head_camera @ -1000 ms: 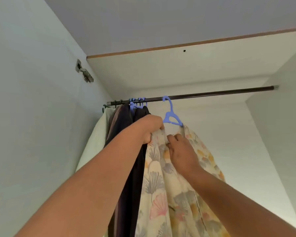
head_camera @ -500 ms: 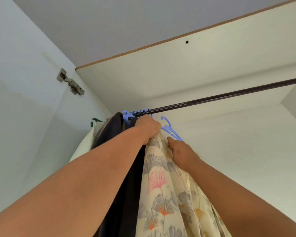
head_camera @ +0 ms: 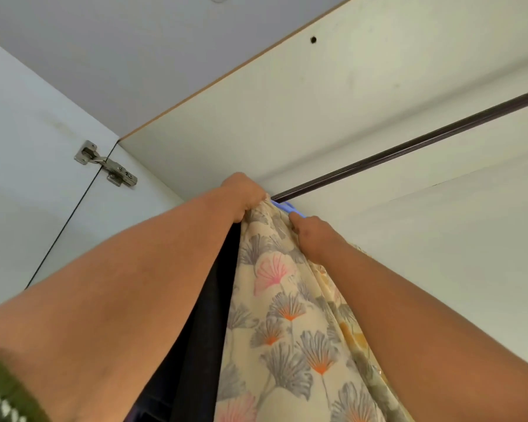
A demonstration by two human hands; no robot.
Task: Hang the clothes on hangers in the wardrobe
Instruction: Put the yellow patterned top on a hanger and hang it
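A home wardrobe: hanging rail (head_camera: 409,149), door hinge (head_camera: 105,164), hung clothes (head_camera: 287,330)

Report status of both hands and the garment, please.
Left hand grip bunches cream floral-print fabric garment top. Right hand grips beside blue plastic hanger. Dark metal rail close above, hook hidden.

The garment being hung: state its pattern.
Cream garment printed with grey, orange and pink fan-shaped leaves, seen in the head view.
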